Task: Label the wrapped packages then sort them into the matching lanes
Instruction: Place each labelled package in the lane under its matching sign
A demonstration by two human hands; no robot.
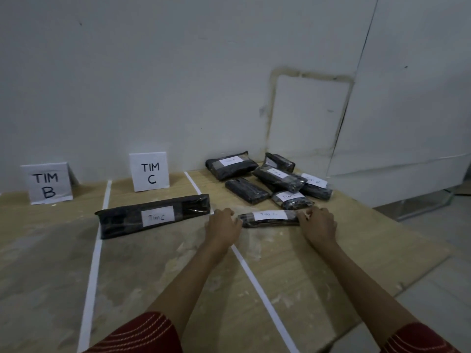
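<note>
A slim black wrapped package [269,219] with a white "Tim C" label lies on the wooden table, just right of a white tape line [251,272]. My left hand [223,226] grips its left end and my right hand [318,225] grips its right end. A longer black package [153,215], also labelled "Tim C", lies in the lane in front of the "TIM C" sign [149,171]. The "TIM B" sign [47,184] stands in the lane to the left. Behind my hands sits a pile of several black labelled packages [270,179].
Another white tape line [95,250] separates the B and C lanes. The table [293,271] ends at the right, with grey floor beyond. A white wall stands close behind the signs and the pile.
</note>
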